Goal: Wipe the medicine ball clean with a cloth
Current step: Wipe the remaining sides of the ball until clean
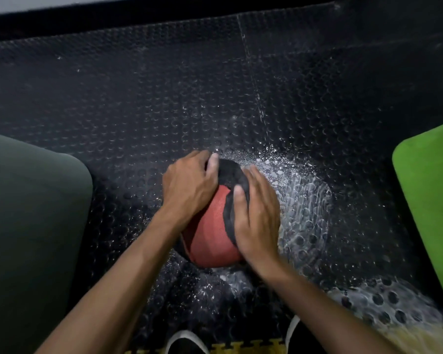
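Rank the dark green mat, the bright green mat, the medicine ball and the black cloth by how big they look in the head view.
1. dark green mat, cut off by the frame
2. bright green mat, also cut off
3. medicine ball
4. black cloth, partly hidden under the hands

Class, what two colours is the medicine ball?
Red and black medicine ball, seen in the head view.
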